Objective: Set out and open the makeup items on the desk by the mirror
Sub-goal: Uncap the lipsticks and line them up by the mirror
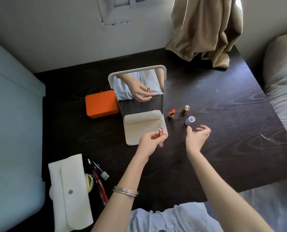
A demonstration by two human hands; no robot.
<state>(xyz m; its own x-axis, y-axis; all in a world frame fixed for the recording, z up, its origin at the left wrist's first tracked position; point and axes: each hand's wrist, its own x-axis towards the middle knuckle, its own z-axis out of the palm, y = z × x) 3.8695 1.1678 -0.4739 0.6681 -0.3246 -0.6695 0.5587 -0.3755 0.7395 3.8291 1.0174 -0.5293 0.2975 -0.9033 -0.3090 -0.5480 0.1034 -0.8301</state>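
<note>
We see the dark wood-grain desk [223,104] set against a pale wall, with a beige curtain [204,30] draped onto its far edge at about one o'clock and grey bedding at three o'clock. Near the desk's middle stands one white-framed folding mirror [139,91] on its cream base, reflecting a hand and a lipstick. We count three lipstick pieces upright on the desk just to the mirror's right, at about two o'clock from the hands: one open gold-cased lipstick with an orange-red bullet [171,113], one gold cap with a faceted top [185,109] beside it, and one pale lilac cap [190,121] nearest us. A fourth piece, the open rose-gold lipstick with a pink bullet [160,136], is held upright over the mirror's base by our left hand [152,142], fingers and thumb pinching its barrel; three thin silver bangles [125,191] circle that wrist. Our right hand [197,136] hovers just this side of the lilac cap, fingers spread and loosely bent, holding nothing. At ten o'clock sits one orange rectangular box [101,104]. At seven o'clock lies one white snap-flap pouch [70,191], with pencils and a round compact beside it.
</note>
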